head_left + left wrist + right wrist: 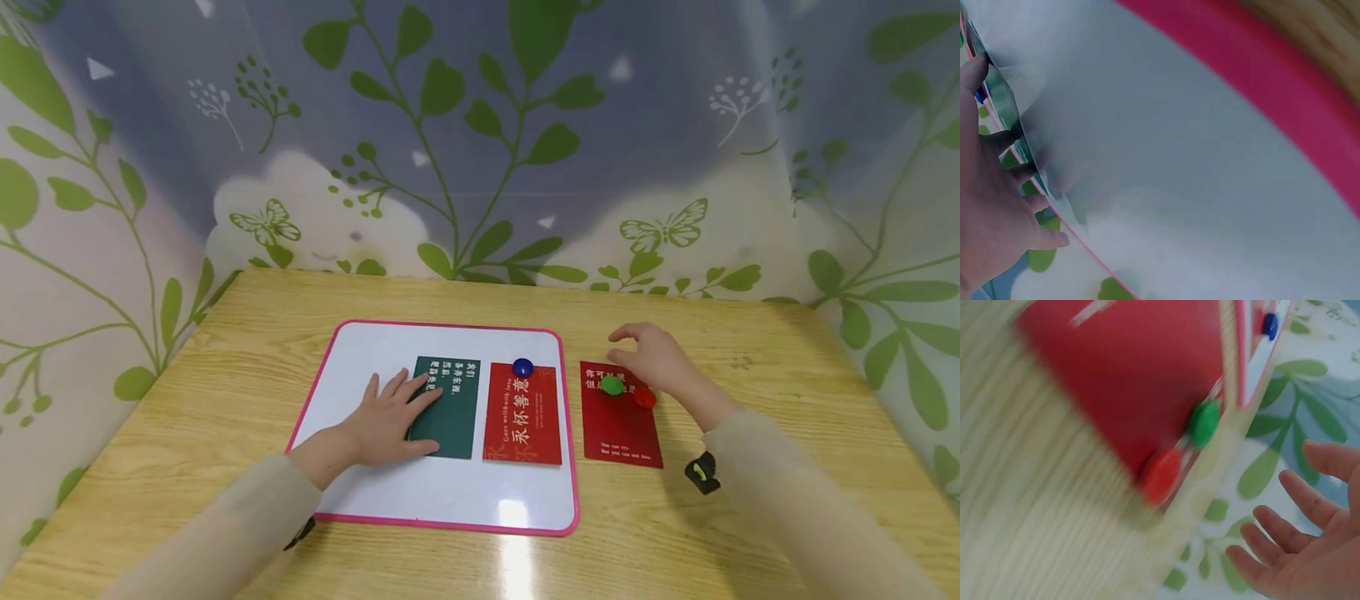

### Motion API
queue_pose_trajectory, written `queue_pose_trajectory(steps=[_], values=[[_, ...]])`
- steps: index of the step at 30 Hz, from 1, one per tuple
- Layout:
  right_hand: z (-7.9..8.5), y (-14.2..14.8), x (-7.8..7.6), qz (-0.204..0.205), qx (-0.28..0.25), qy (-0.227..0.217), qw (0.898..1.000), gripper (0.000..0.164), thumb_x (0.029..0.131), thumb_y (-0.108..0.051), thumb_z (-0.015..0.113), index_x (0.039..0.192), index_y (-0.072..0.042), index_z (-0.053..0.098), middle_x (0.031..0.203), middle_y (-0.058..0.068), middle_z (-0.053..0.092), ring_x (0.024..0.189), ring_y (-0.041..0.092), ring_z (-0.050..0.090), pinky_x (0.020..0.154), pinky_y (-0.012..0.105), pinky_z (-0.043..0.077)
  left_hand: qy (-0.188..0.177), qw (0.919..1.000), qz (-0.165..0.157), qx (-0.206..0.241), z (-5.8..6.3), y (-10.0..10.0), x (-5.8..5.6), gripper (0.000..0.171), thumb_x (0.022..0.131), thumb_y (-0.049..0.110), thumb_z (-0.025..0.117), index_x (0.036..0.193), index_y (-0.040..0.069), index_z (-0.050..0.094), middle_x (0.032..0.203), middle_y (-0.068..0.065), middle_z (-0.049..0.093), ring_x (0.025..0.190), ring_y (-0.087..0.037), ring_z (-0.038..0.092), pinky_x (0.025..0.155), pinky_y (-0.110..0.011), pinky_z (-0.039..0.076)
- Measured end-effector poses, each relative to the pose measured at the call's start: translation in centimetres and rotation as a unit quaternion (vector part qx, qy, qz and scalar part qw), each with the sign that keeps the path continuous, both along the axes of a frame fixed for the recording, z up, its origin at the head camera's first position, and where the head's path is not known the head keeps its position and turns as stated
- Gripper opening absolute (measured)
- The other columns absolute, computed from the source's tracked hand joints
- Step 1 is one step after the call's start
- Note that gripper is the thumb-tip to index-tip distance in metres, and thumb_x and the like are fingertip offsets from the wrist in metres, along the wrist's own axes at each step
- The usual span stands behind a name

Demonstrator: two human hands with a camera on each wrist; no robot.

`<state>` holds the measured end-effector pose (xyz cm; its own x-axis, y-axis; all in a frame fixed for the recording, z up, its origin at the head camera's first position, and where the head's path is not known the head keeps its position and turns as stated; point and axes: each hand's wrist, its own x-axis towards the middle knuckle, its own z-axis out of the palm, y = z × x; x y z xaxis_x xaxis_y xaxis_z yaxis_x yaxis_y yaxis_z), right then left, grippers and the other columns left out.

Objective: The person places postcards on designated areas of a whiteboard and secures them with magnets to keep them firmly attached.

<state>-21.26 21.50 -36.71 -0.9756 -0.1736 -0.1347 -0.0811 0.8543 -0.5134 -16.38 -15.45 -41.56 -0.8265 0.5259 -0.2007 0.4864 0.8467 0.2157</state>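
My left hand rests spread over the dark green card, its fingers on the card's left part and the whiteboard beneath. Beside that card lies a red card with a blue round magnet at its top edge. Just off the board's right edge, another red card lies on the table, bearing a green magnet and a red magnet. Over that card's top right my right hand hovers with loosely bent fingers, and its palm is bare in the right wrist view.
The pink-rimmed board lies on a wooden table. A wall covering with green leaves and butterflies rises behind the table and at both sides. Dark straps show at the sleeves.
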Motion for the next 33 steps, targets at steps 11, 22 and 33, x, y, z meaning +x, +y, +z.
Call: queue_pose_trajectory(steps=[11, 22, 33], values=[[-1.0, 3.7, 1.3, 0.003, 0.071, 0.014, 0.997, 0.039, 0.088, -0.021, 0.061, 0.116, 0.006, 0.059, 0.13, 0.037, 0.041, 0.119, 0.058, 0.032, 0.094, 0.066, 0.034, -0.004, 0.9999, -0.005, 0.013, -0.2, 0.4, -0.1, 0.074, 0.087, 0.052, 0.055, 0.146, 0.014, 0.032, 0.154, -0.017, 0.023, 0.141, -0.044, 0.016, 0.106, -0.071, 0.01], [-2.1, 4.1, 2.6, 0.012, 0.129, 0.01, 0.992, 0.05, 0.08, -0.03, 0.071, 0.118, 0.001, 0.059, 0.135, 0.038, 0.033, 0.121, 0.059, 0.027, 0.092, 0.072, 0.027, 0.025, 0.9996, 0.009, 0.012, -0.5, -0.2, 0.3, 0.081, 0.086, 0.057, 0.054, 0.147, 0.008, 0.029, 0.154, -0.018, 0.021, 0.142, -0.044, 0.011, 0.106, -0.07, 0.008], [-3.0, 3.9, 3.0, 0.005, 0.124, 0.016, 0.992, 0.033, 0.077, -0.024, 0.074, 0.1, -0.003, 0.063, 0.138, 0.036, 0.03, 0.125, 0.058, 0.022, 0.095, 0.073, 0.018, 0.017, 0.9998, 0.012, -0.006, -0.4, -0.4, 0.5, 0.082, 0.086, 0.058, 0.053, 0.147, 0.008, 0.028, 0.154, -0.017, 0.023, 0.143, -0.042, 0.011, 0.106, -0.071, 0.008]])
